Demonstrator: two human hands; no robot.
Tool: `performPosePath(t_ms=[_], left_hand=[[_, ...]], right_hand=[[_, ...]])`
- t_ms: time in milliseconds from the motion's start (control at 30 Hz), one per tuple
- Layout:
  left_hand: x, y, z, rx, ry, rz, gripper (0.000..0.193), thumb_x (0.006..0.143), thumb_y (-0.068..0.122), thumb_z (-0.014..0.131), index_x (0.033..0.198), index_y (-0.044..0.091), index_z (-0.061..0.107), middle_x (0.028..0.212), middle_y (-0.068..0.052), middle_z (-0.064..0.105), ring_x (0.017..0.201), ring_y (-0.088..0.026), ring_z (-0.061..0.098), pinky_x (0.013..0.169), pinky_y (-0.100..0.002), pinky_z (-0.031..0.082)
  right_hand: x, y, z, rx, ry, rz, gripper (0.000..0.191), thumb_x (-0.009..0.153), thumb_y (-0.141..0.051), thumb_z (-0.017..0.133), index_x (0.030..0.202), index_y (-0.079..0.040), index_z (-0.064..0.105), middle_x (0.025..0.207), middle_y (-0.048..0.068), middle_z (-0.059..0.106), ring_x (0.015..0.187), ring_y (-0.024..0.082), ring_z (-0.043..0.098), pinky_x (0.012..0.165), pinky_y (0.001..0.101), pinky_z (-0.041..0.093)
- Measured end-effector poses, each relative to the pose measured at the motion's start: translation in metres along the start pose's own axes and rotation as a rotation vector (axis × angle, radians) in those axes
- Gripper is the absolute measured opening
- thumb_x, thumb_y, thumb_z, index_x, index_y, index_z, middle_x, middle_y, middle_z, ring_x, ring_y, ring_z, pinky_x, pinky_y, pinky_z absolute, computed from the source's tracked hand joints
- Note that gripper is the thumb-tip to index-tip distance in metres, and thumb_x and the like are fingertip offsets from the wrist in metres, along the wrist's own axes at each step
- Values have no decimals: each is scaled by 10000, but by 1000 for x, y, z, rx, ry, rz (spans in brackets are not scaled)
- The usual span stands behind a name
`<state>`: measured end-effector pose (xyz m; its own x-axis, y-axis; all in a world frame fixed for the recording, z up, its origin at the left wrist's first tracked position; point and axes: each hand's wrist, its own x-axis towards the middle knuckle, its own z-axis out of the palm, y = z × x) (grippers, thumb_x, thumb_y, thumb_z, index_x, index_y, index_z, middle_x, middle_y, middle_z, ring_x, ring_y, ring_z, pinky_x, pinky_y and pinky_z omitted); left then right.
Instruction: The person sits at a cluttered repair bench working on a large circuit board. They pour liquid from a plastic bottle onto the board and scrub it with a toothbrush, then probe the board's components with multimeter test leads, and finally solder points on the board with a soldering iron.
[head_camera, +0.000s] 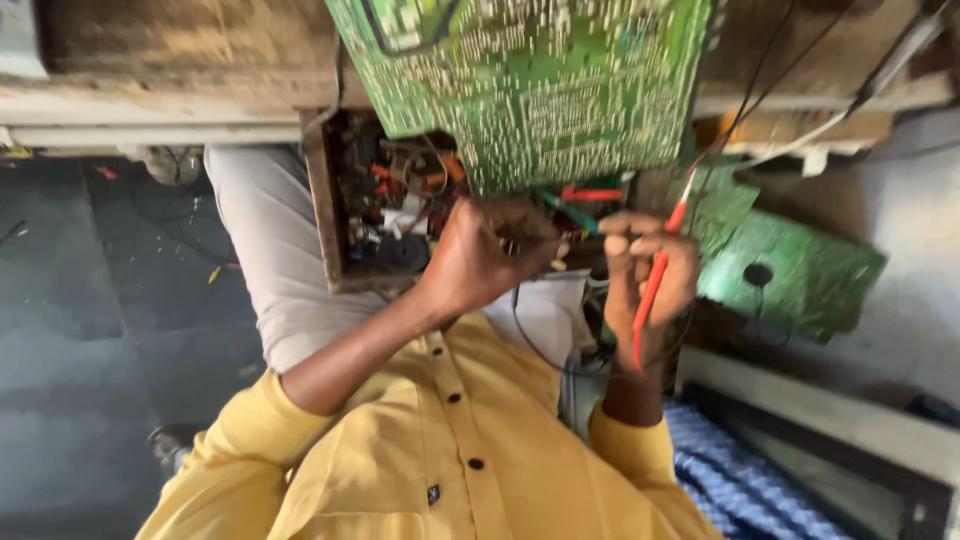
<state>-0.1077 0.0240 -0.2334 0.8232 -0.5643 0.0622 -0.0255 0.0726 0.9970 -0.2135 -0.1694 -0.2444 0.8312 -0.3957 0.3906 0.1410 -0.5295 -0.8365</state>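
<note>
Top centre of the frame: large green circuit board (530, 85), solder side up, pale printed markings too blurred to make out. Right of centre: second green board (800, 275), tilted, with a dark round hole. Below the large board, left of centre: open wooden box (325, 215) crammed with red, orange and black parts and wires. Centre: left hand (490, 255), fingers curled inward and pinched on something small and dark at the lower edge of the large board, exact item impossible to tell. Just right of it: right hand (650, 275), closed in a pen-like grip around a red probe (655, 280), tip angled up toward the board's right edge. Thin dark wires (770, 75) trailing to the upper right. Upper part of the frame: worn wooden bench (180, 60) with a pale edge. Left: dark grey floor (90, 330). Bottom: yellow buttoned shirt (450, 450); lower right, blue patterned cloth (740, 480) beside a dark-framed panel.
</note>
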Motion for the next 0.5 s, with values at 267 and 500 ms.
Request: performPosePath(t_ms=[267, 500], left_hand=[[3, 7, 12, -100, -21, -78, 124, 871, 93, 836, 879, 7, 747, 804, -30, 755, 718, -49, 668, 638, -259, 564], [5, 7, 23, 70, -14, 5, 104, 860, 83, 827, 883, 5, 762, 804, -57, 764, 697, -78, 692, 635, -267, 572]], right_hand=[[-10, -13, 4, 315, -49, 160, 329, 1071, -120, 735, 1170, -65, 426, 1157, 189, 701, 1053, 182, 708, 891, 285, 585], [-9, -12, 5, 256, -13, 182, 351, 990, -19, 782, 1062, -65, 442, 1015, 184, 734, 801, 151, 697, 687, 267, 558]])
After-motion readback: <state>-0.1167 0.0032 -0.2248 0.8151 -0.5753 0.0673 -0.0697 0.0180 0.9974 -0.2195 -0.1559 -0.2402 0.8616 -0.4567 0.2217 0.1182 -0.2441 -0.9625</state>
